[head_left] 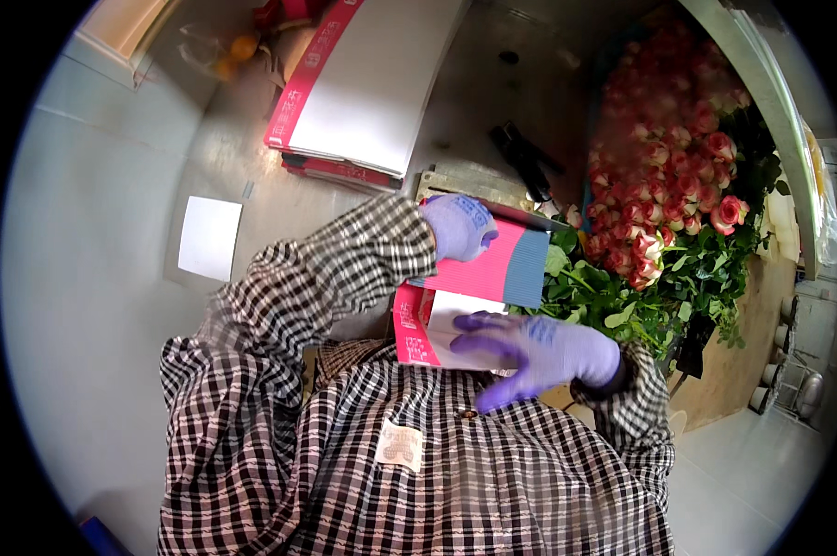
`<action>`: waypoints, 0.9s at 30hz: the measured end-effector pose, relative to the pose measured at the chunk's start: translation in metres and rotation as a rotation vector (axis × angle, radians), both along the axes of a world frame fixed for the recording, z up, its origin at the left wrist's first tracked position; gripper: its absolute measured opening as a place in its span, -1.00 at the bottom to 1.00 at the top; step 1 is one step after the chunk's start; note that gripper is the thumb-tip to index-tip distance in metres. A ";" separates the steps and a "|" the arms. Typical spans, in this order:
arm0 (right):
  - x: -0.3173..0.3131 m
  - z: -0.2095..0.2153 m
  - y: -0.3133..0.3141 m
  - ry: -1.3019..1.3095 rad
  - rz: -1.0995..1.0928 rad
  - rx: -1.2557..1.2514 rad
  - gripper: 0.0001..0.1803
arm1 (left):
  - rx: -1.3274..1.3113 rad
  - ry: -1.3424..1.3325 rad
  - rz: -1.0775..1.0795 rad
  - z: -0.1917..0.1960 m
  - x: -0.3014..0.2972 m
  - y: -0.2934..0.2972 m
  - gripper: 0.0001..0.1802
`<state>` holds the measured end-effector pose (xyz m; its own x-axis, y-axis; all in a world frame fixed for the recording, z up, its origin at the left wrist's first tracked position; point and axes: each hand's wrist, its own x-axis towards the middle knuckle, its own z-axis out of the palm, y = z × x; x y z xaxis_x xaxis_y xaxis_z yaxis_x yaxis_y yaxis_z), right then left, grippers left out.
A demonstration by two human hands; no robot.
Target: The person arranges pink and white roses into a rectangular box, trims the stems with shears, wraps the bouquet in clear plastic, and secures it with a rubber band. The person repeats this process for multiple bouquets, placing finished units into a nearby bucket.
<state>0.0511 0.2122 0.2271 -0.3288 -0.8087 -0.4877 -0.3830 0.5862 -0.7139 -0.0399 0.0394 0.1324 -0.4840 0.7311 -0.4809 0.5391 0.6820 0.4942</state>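
Note:
Both my hands wear lavender gloves. My left hand point(461, 228) is closed at the upper edge of a pink and blue-grey corrugated cardboard piece point(490, 271); its fingertips are partly hidden. Nearer my body lies a white sheet with a pink printed border point(411, 335), partly under the corrugated piece. My right hand point(541, 354) is spread over this white sheet, fingers apart and holding nothing. Whether its fingertips touch the sheet I cannot tell.
A stack of white sheets with pink borders point(372, 83) lies far left on the metal table point(261, 102). Black-handled pliers or cutters point(522, 159) rest near the middle. Pink and white roses point(664, 176) fill the right. A white paper point(210, 237) lies left.

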 end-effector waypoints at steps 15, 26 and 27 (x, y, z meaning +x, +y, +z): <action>-0.070 -0.110 0.018 0.161 -0.507 0.423 -0.40 | 0.021 0.225 0.237 0.018 0.121 0.001 -0.07; -0.195 -0.111 0.042 0.908 -0.414 0.732 0.03 | -0.046 0.304 0.253 0.007 0.131 0.011 -0.13; -0.212 -0.137 0.049 0.471 -0.430 0.785 0.27 | -0.042 0.298 0.265 0.004 0.132 0.012 -0.14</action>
